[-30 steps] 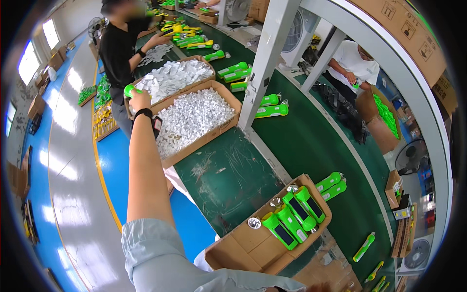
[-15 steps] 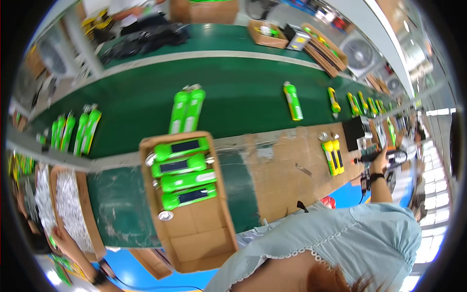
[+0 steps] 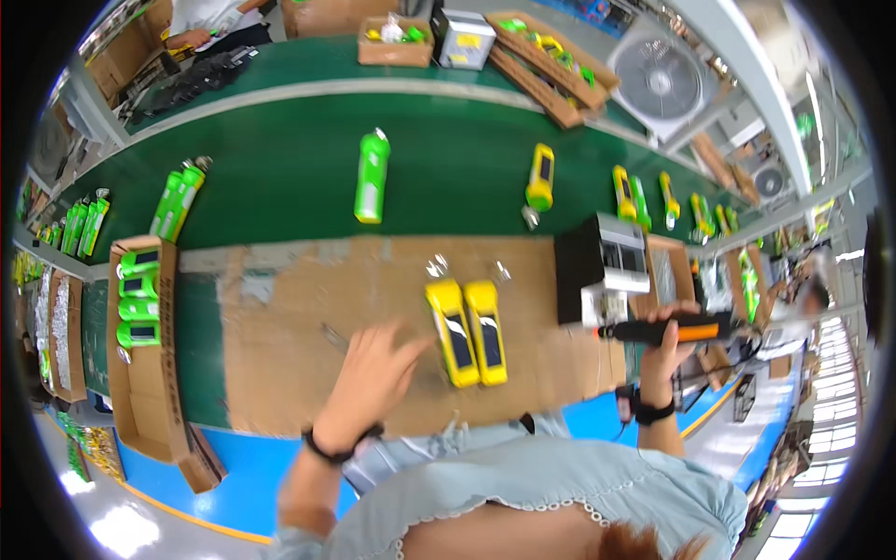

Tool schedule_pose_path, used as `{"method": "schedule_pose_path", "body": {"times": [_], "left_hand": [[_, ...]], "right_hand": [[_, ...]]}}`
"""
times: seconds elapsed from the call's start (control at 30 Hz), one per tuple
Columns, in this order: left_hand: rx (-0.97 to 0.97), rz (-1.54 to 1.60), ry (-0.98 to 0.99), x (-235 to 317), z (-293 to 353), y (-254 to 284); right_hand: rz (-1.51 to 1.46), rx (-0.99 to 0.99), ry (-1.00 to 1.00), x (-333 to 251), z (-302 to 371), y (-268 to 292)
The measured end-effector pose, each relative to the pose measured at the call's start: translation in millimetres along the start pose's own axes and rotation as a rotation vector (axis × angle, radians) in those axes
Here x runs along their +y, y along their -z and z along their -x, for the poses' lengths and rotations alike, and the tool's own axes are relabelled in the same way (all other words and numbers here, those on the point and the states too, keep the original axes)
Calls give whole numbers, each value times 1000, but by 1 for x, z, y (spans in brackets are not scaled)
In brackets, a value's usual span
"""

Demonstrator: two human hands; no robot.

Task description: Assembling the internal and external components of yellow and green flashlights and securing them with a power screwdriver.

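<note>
Left hand [image 3: 371,381], one: empty, fingers loosely spread, over your cardboard-covered counter [image 3: 280,373]. Right hand [image 3: 666,342], one: wrapped around a power driver [image 3: 642,332], its tip well apart from the torches.

Yellow torches [image 3: 455,338], two: side by side, just right of your left hand, untouched. Shiny clear pieces [image 3: 437,267], two, one beyond each torch; whether joined, you cannot tell. Assembly of this pair appears unfinished.

Green torches [image 3: 138,310], four: in one carton [image 3: 145,401], well left of your left hand, apparently set aside; their completeness is unclear.
</note>
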State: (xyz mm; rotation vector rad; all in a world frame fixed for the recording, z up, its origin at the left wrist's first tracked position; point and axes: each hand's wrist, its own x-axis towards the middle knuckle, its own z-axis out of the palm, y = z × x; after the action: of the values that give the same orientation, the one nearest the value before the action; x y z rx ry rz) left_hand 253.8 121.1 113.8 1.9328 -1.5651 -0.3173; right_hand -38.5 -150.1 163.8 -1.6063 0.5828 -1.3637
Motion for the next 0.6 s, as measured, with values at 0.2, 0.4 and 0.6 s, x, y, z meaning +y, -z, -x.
{"method": "schedule_pose_path", "body": {"times": [0.2,0.4,0.6], "left_hand": [[-247,-250,-228,37,-56,-111],[-40,-514,-215,92,-46,-156],[14,-379,-285,134,-43,-215]], "right_hand": [[-270,-108,155,34,1,73],[-385,-60,187,30,23,134],[-273,-89,297,21,-30,118]]}}
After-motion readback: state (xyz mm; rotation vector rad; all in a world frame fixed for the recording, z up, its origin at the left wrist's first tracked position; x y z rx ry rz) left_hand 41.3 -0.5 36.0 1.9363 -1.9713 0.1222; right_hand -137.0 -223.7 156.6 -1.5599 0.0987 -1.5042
